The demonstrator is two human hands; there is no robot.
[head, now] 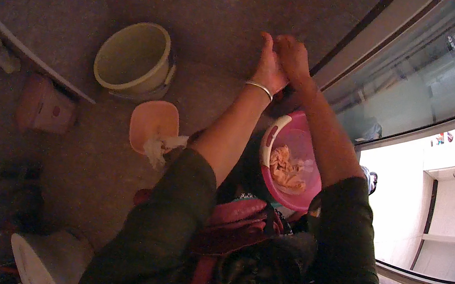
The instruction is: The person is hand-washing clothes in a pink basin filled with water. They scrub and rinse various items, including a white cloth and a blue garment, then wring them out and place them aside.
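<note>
Both my arms stretch forward to the upper middle of the head view. My left hand (270, 67), with a metal bangle at its wrist, has its thumb raised and lies against my right hand (293, 59). Whether either one grips something between them cannot be made out. Below my right forearm is a pink plastic tub (313, 185) with a white rim section, holding a crumpled peach cloth (287, 170). Left of my left forearm, a peach plastic stool or basin (155, 120) has a whitish cloth (156, 153) over its edge.
A yellowish-green bucket (136, 58) stands at the upper left. Further left is a pinkish box (48, 108) beside a pale ledge (37, 56). A white rounded fixture (37, 265) is at the lower left. On the right runs a glass-panelled partition (418, 73) beside a bright opening (398, 211).
</note>
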